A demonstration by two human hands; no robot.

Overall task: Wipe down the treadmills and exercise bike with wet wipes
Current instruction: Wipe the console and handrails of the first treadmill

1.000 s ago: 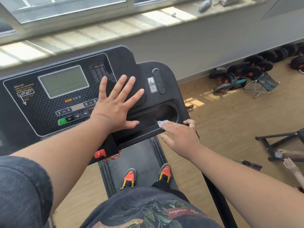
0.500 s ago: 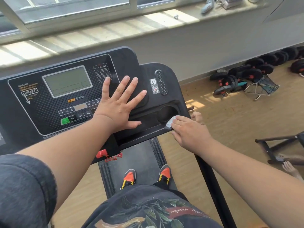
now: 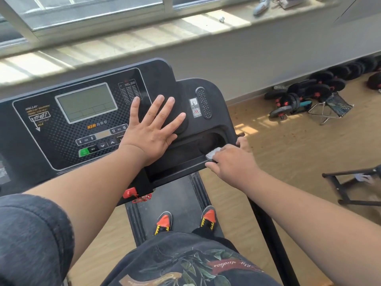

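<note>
I stand on a black treadmill whose console (image 3: 61, 129) fills the left and middle of the view. My left hand (image 3: 150, 131) lies flat on the console, fingers spread, right of the grey display. My right hand (image 3: 231, 162) grips a small folded white wet wipe (image 3: 213, 154) and presses it on the console's lower right edge, beside the round cup recess (image 3: 210, 141). Only a corner of the wipe shows past my fingers. The belt (image 3: 175, 195) runs below, with my orange shoes on it.
A red safety key (image 3: 129, 192) hangs under the console. Black dumbbells and weight plates (image 3: 313, 89) line the wall at the right, next to a small folding stool (image 3: 332, 107). A black metal frame (image 3: 350, 182) stands on the wooden floor at right. A windowsill runs along the top.
My right hand with the wipe has slid rightward along the console's lower edge to the right corner by the cup recess. My left hand has stayed flat in place.
</note>
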